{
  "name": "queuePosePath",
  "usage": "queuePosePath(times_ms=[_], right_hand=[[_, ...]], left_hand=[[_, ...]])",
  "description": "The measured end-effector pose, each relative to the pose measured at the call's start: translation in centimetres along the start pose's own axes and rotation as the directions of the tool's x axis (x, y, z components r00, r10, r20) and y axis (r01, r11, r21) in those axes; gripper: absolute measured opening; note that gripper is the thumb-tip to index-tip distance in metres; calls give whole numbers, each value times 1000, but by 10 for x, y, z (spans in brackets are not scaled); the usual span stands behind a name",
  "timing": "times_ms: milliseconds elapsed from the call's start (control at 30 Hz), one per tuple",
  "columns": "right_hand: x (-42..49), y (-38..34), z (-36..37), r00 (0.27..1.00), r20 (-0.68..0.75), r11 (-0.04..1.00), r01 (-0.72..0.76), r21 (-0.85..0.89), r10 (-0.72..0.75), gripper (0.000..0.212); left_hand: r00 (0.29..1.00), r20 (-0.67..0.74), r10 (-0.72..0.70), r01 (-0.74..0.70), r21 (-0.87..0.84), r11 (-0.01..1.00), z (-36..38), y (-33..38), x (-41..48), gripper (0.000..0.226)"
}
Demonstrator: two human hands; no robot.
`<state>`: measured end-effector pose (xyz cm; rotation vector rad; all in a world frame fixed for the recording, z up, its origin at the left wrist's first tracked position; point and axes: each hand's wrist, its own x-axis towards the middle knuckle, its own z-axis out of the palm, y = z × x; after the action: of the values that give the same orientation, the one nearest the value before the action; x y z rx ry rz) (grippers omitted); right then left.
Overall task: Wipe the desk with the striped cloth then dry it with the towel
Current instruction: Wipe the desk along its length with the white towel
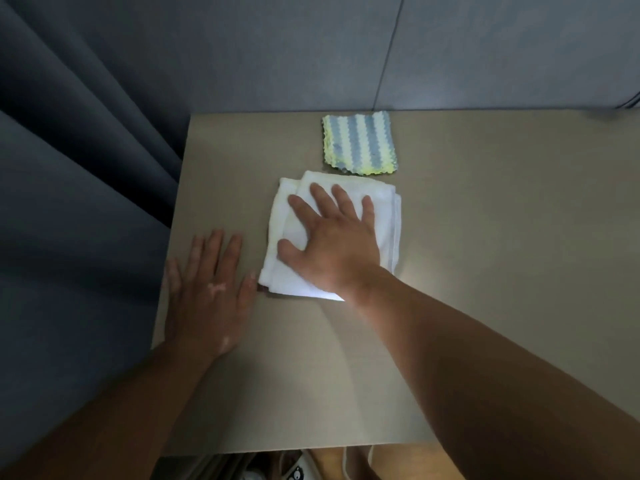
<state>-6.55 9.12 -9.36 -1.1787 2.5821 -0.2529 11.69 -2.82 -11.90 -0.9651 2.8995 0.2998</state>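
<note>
On the smooth desk point(485, 271) our left hand point(207, 292) lies flat, our right hand point(332, 244) pressing flat-fingered on the folded white towel point(388, 216) near the scalloped striped cloth point(358, 143).

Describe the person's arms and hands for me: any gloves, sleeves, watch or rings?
The left hand and the right hand are both bare, with no gloves, rings or watch visible. The forearms are also uncovered. No sleeve, cuff, wristband or strap shows anywhere up to the frame edge.
</note>
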Motion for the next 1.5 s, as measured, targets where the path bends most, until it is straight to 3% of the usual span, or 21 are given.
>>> queuePosePath(times_ms=[100, 233, 367, 733, 1000, 1133, 1367, 1500], right_hand=[[-26, 45, -6, 996, -36, 997, -76, -2, 76, 80], [-44, 109, -20, 979, -84, 982, -187, -34, 184, 81], [-32, 146, -30, 957, -116, 961, -272, -43, 265, 79], [-2, 146, -42, 879, -129, 887, -461, 21, 460, 87], [-101, 50, 7, 931, -86, 933, -360, -32, 356, 85], [-154, 24, 33, 951, -228, 975, -219, -27, 207, 65], [-158, 44, 33, 920, -387, 998, -68, 9, 66, 44], [-123, 83, 19, 873, -462, 987, -158, 30, 154, 42]], left_hand=[[1000, 21, 16, -14, -58, 998, -3, 24, 27, 75], [996, 73, 43, -43, 2, 999, -1, 53, 49, 76], [999, 15, 32, -33, 57, 998, 5, 61, 50, 72], [1000, 27, 13, -15, 79, 997, 7, 61, 51, 69], [999, 7, 39, -39, 54, 998, 4, 62, 50, 70], [999, 29, 40, -41, 59, 997, 4, 60, 50, 71], [999, 39, 35, -37, 48, 998, 5, 60, 39, 71], [1000, 10, 28, -28, 33, 999, 12, 63, 14, 74]])
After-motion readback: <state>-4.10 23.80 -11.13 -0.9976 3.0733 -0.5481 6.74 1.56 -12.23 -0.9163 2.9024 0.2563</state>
